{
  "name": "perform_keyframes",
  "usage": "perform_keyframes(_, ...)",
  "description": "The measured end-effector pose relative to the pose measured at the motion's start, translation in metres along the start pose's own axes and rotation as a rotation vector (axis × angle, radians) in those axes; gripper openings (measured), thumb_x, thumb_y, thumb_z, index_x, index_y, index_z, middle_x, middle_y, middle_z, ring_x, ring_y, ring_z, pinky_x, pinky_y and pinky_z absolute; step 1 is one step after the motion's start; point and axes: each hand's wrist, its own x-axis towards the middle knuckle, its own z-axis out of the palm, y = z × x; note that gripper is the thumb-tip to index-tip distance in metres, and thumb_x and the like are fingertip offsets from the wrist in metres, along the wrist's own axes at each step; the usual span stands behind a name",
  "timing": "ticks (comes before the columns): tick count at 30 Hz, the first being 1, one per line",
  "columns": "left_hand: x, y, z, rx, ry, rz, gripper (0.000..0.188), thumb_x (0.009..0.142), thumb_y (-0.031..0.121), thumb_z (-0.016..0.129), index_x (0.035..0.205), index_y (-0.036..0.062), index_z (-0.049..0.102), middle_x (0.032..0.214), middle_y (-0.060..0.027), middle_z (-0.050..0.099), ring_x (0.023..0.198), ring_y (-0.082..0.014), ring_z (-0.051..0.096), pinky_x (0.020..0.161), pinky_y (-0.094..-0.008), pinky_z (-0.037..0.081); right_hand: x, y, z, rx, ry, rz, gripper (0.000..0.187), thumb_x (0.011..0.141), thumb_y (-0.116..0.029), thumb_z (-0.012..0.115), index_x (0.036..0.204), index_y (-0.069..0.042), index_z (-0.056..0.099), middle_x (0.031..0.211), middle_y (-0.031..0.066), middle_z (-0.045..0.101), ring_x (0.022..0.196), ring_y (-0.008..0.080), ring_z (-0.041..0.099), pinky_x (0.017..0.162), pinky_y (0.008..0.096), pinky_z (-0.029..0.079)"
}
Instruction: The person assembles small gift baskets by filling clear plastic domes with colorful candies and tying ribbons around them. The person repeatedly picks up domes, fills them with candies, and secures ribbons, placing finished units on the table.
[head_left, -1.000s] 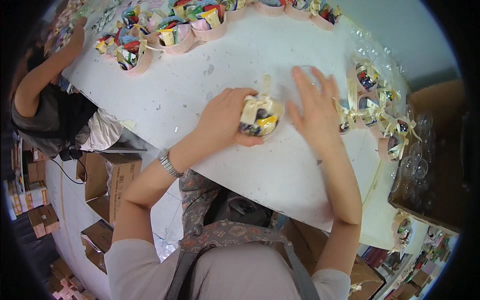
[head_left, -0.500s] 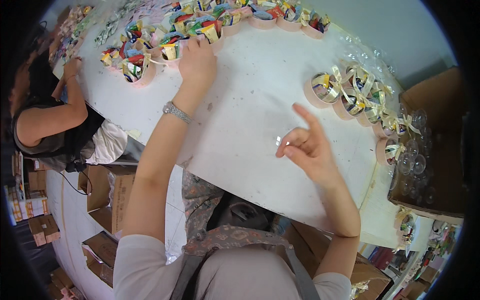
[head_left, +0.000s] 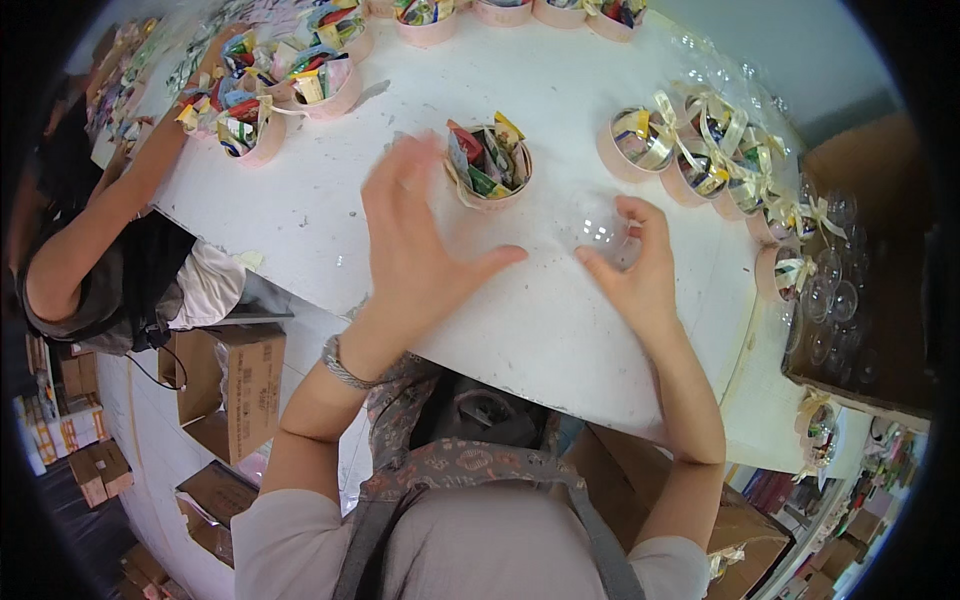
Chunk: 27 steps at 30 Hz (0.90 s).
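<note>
A round pink box, filled with colourful small packets, stands on the white table in front of me. My left hand is just left of it, fingers spread and somewhat blurred, with nothing in it. In my right hand is a clear plastic dome, pinched at its right side between thumb and fingers. The dome is above the table, to the right of the filled box and apart from it.
Ribbon-tied pink boxes cluster at the right. Beside them a cardboard box holds several clear domes. More filled pink boxes stand far left, where another person's arm reaches in.
A filled pink box has come from the far group to the table's middle. My left hand has drawn back toward me and opened. My right hand has turned, and the dome in it shows more clearly.
</note>
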Motion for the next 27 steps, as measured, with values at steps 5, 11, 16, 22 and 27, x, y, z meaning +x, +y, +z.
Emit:
perform_keyframes(5,0.016,-0.045,0.044,-0.283,-0.278,-0.277,0.114,0.053,0.032,0.092,0.141,-0.0072,0.031,0.134,-0.0277,0.046,0.126,-0.0409,0.044,0.104,-0.0425,0.039,0.026,-0.009,0.03,0.427,0.037,-0.204,0.072,0.068,-0.017,0.087,0.127,-0.005,0.046,0.128,0.0141,0.046,0.115,0.0286,0.05,0.093,0.0395,0.047)
perform_keyframes(11,0.014,-0.039,0.036,-0.34,-0.521,-0.129,0.091,0.06,0.04,0.085,0.134,0.0043,0.047,0.115,-0.0128,0.06,0.111,-0.032,0.054,0.1,-0.0461,0.037,0.035,-0.011,0.048,0.226,0.071,-0.495,0.078,0.066,-0.02,0.089,0.13,-0.007,0.047,0.131,0.0153,0.042,0.12,0.0317,0.045,0.098,0.0416,0.043)
perform_keyframes(16,0.004,-0.041,0.038,-0.18,-0.516,0.045,0.093,0.066,0.053,0.081,0.139,0.0081,0.044,0.114,-0.0112,0.057,0.111,-0.0315,0.052,0.106,-0.0497,0.03,0.033,-0.011,0.045,0.239,0.11,-0.554,0.076,0.065,-0.021,0.089,0.128,-0.007,0.05,0.131,0.0151,0.042,0.122,0.0323,0.043,0.1,0.0422,0.042)
perform_keyframes(22,0.002,-0.044,0.04,-0.483,-0.419,0.003,0.093,0.064,0.046,0.084,0.138,0.0073,0.043,0.128,-0.0128,0.052,0.116,-0.0324,0.049,0.107,-0.0459,0.031,0.035,-0.017,0.041,0.384,-0.04,-0.407,0.075,0.064,-0.017,0.088,0.127,-0.007,0.05,0.129,0.015,0.044,0.12,0.0302,0.046,0.101,0.0421,0.042)
perform_keyframes(27,0.01,-0.044,0.042,-0.686,-0.508,-0.024,0.087,0.066,0.034,0.085,0.137,0.0053,0.043,0.135,-0.0135,0.047,0.124,-0.0315,0.045,0.108,-0.0424,0.033,0.03,-0.015,0.038,0.381,-0.062,-0.342,0.077,0.062,-0.017,0.089,0.128,-0.008,0.05,0.127,0.0152,0.045,0.118,0.0294,0.047,0.097,0.0417,0.045)
